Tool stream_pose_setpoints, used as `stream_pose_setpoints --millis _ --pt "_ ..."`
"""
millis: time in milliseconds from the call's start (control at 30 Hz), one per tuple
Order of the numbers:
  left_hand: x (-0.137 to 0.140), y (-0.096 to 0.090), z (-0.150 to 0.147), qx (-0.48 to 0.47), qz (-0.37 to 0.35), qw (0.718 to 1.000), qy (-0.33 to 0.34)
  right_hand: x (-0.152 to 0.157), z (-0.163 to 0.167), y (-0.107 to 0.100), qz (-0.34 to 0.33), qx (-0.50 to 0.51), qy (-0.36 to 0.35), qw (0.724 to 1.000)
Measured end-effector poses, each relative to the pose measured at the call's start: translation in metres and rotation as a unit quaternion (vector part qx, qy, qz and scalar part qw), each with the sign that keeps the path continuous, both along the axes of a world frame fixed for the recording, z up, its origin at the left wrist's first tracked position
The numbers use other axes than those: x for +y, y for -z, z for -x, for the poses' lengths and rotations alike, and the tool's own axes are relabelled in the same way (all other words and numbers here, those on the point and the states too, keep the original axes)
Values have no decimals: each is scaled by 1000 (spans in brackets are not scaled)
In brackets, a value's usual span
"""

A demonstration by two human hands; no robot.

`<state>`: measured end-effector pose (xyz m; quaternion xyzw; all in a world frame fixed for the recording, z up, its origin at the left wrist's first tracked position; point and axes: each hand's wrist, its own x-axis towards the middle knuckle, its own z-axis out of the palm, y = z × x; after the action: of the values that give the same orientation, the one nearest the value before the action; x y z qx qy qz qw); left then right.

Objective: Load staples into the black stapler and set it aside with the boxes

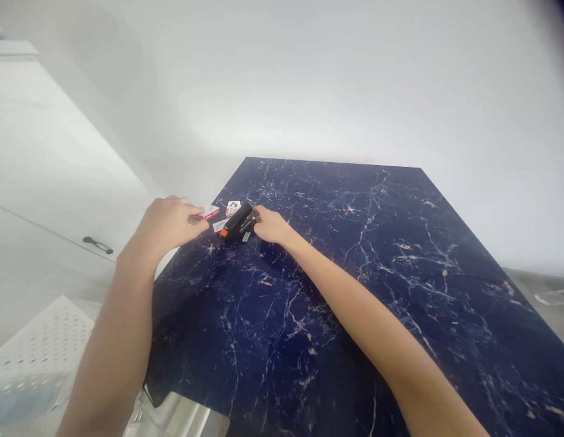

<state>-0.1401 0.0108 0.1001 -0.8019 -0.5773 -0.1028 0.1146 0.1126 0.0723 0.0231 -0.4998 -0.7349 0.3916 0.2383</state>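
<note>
Between thumb and fingers, my left hand [170, 227] grips a small red-and-white box [206, 212] at the left edge of the dark blue marbled table [300, 291]. Just right of it lies a long black object with an orange tip [237, 221], possibly a stapler, with shiny metal bits along its right side. My right hand [270, 224] is closed at that side, its fingertips on the black object and partly hidden behind it. A small white box with dark and red print [233, 208] stands behind the black object. Another white-and-red piece [218, 226] shows beside it.
A white wall [336, 79] rises behind the table. On the left is a white cabinet with a black handle [98, 245]. A white perforated panel [42, 337] is at lower left. Something clear [555, 297] lies beyond the table's right edge.
</note>
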Motion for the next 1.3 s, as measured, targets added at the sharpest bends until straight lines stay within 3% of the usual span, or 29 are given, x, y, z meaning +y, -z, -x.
stream_pose_setpoints --millis 67,167,367,467,600,700,833,1000,1300 --pt "-2 0 -13 4 -35 998 50 3 -2 5 -8 4 16 1000" --pt "0 17 -38 0 -43 989 142 11 -4 14 4 24 34 999" --pt "8 61 -74 12 -57 982 182 23 -8 27 -4 50 76 996" --pt "14 69 -70 -51 -79 982 162 18 -15 29 -67 45 80 994" --pt "29 81 -50 -178 -103 976 77 11 -23 31 -157 38 54 985" --pt "41 98 -36 -239 -67 968 41 8 -26 34 -189 37 28 981" --pt "49 115 -31 -293 -19 955 45 2 -24 36 -226 40 -21 973" --pt "48 116 -39 -302 -8 952 43 -3 -20 40 -316 -14 -69 946" --pt "41 103 -47 -310 37 947 78 0 -23 40 -303 15 -81 949"
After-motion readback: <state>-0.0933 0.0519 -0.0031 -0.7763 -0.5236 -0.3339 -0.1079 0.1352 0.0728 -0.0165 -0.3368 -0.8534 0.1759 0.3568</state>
